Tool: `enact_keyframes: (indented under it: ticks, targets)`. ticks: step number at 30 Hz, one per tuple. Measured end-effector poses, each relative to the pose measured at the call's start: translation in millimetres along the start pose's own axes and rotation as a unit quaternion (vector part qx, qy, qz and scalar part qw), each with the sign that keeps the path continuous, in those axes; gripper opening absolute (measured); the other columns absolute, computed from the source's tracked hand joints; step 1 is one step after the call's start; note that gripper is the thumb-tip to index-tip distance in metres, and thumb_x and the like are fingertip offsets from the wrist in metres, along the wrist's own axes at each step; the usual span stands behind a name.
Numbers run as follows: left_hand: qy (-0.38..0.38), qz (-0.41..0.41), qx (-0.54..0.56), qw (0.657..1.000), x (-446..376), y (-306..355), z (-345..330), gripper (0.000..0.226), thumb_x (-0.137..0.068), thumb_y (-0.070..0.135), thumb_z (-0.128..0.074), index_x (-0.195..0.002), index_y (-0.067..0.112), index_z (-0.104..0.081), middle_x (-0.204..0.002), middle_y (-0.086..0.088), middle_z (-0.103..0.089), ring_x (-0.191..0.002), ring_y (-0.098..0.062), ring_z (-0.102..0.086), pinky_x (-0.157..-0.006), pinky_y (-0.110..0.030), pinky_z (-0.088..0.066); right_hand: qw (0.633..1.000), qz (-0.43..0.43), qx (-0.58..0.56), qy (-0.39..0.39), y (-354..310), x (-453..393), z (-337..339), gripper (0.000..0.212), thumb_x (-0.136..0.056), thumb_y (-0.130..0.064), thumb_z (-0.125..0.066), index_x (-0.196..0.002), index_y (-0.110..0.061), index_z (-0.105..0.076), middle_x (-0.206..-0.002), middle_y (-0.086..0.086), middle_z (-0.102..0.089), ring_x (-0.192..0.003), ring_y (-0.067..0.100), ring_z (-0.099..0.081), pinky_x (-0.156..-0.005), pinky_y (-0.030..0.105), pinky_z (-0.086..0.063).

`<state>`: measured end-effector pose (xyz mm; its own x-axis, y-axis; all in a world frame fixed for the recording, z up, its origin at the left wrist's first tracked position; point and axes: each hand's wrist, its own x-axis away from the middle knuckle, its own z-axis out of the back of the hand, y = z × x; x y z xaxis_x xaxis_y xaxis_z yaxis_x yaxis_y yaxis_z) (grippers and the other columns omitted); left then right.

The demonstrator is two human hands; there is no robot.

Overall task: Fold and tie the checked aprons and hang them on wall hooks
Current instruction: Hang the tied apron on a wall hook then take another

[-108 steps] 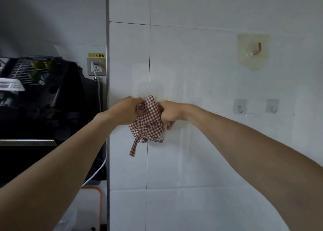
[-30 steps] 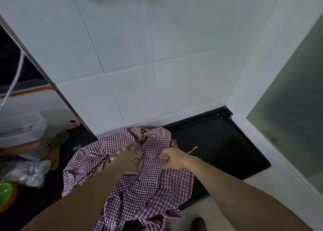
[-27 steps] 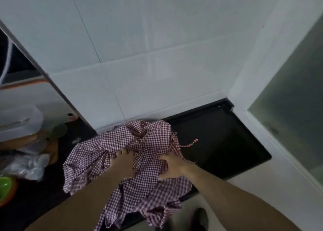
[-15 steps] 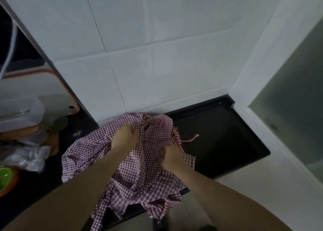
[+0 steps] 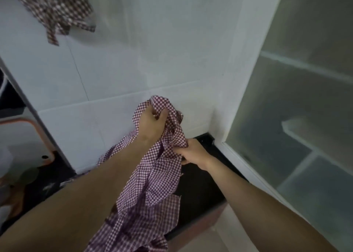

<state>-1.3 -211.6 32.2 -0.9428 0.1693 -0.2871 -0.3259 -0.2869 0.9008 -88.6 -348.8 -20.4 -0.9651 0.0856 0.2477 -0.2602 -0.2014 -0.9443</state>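
Head view: a red-and-white checked apron (image 5: 152, 185) hangs bunched between both hands, lifted in front of the white tiled wall (image 5: 172, 51). The left hand (image 5: 150, 125) grips its upper part, fingers curled round a gathered peak of cloth that sticks up just above the knuckles. The right hand (image 5: 193, 152), lower and to the right, pinches a fold at the apron's edge. The hands are near each other but apart, with cloth stretched between them. Below the hands the apron trails in loose folds past the left forearm and over a black countertop (image 5: 200, 190), which runs under the right hand to the wall corner. Far above and left of the left hand, a second checked apron (image 5: 55, 5), folded small, hangs against the wall with a strap end dangling. Right of the right hand stands a frosted glass panel (image 5: 305, 108). Left of the left forearm lies a white board with an orange rim (image 5: 28, 135), blurred.
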Motion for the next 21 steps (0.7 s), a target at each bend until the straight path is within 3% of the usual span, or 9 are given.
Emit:
enact_keyframes:
  ticks: [2,4,6,8,11,13,16,18,21]
  targets:
    - [-0.008,-0.054,0.015,0.998,1.5,27.6,-7.9,0.026,-0.096,0.025,-0.062,-0.098,-0.001,-0.06,-0.091,-0.016,-0.068,-0.084,-0.029,-0.065,-0.074,-0.04,-0.055,0.997,0.002,-0.04,0.072,-4.7,12.6,23.9,0.021,-0.094,-0.04,-0.063,-0.109,-0.026,-0.066,-0.113,0.001,-0.071,-0.105,0.021,-0.067,-0.095,0.046,-0.055]
    - [-0.022,-0.114,0.018,0.993,0.9,52.3,-15.3,0.024,-0.094,0.021,-0.066,-0.09,-0.002,-0.059,-0.084,-0.018,-0.066,-0.075,-0.028,-0.063,-0.067,-0.042,-0.053,0.981,0.008,-0.112,0.158,-10.7,22.3,52.6,0.014,-0.096,-0.04,-0.061,-0.1,-0.029,-0.067,-0.109,0.001,-0.073,-0.104,0.024,-0.069,-0.095,0.048,-0.054]
    - [-0.04,-0.159,0.01,0.986,1.2,74.0,-18.7,0.028,-0.091,0.025,-0.069,-0.081,0.001,-0.058,-0.075,-0.014,-0.064,-0.066,-0.024,-0.059,-0.059,-0.04,-0.048,0.957,0.026,-0.188,0.217,-21.3,30.0,79.5,0.018,-0.096,-0.037,-0.062,-0.104,-0.023,-0.07,-0.108,0.003,-0.073,-0.102,0.026,-0.07,-0.097,0.05,-0.053]
    - [-0.05,-0.187,0.004,0.981,0.0,90.4,-22.2,0.037,-0.086,0.037,-0.07,-0.076,0.003,-0.061,-0.075,-0.01,-0.066,-0.067,-0.027,-0.061,-0.062,-0.042,-0.051,0.934,0.055,-0.223,0.275,-36.7,40.1,105.5,0.031,-0.096,-0.035,-0.064,-0.118,-0.014,-0.068,-0.113,0.006,-0.073,-0.102,0.026,-0.07,-0.098,0.05,-0.053]
    - [-0.025,-0.228,-0.005,0.973,-3.6,109.6,-30.2,0.043,-0.08,0.049,-0.071,-0.076,0.006,-0.071,-0.088,-0.006,-0.067,-0.088,-0.026,-0.063,-0.082,-0.042,-0.053,0.901,0.108,-0.225,0.355,-66.1,63.2,137.9,0.033,-0.095,-0.029,-0.065,-0.12,-0.009,-0.067,-0.115,0.005,-0.07,-0.105,0.026,-0.067,-0.099,0.046,-0.053]
    - [0.007,-0.229,-0.001,0.973,-4.7,120.6,-38.3,0.04,-0.081,0.05,-0.072,-0.08,0.01,-0.075,-0.104,-0.009,-0.064,-0.106,-0.027,-0.057,-0.099,-0.042,-0.047,0.891,0.144,-0.163,0.398,-82.9,81.9,155.5,0.033,-0.096,-0.032,-0.063,-0.121,-0.011,-0.067,-0.113,0.002,-0.069,-0.107,0.025,-0.066,-0.1,0.045,-0.051]
    - [0.063,-0.229,0.001,0.971,3.8,139.9,-46.4,0.031,-0.088,0.039,-0.072,-0.09,0.008,-0.076,-0.127,-0.014,-0.05,-0.121,-0.016,-0.041,-0.112,-0.031,-0.034,0.888,0.183,-0.069,0.416,-101.8,108.8,173.3,0.038,-0.099,-0.039,-0.056,-0.122,-0.011,-0.068,-0.112,0.002,-0.069,-0.107,0.022,-0.065,-0.1,0.039,-0.051]
    - [0.07,-0.235,0.018,0.969,8.3,150.3,-51.9,0.03,-0.093,0.035,-0.067,-0.091,0.005,-0.073,-0.121,-0.015,-0.057,-0.115,-0.019,-0.051,-0.106,-0.035,-0.043,0.895,0.18,-0.04,0.405,-109.3,128.4,184.4,0.045,-0.099,-0.047,-0.054,-0.12,-0.01,-0.069,-0.107,0.0,-0.069,-0.098,0.017,-0.066,-0.092,0.031,-0.052]
    - [-0.017,-0.183,0.063,0.981,12.0,157.7,-58.3,0.044,-0.1,0.037,-0.055,-0.077,-0.001,-0.06,-0.078,-0.015,-0.066,-0.072,-0.028,-0.064,-0.066,-0.043,-0.056,0.924,0.177,-0.002,0.34,-111.8,152.7,197.1,0.049,-0.094,-0.052,-0.058,-0.123,-0.014,-0.067,-0.105,-0.004,-0.068,-0.086,0.003,-0.063,-0.087,0.024,-0.05]
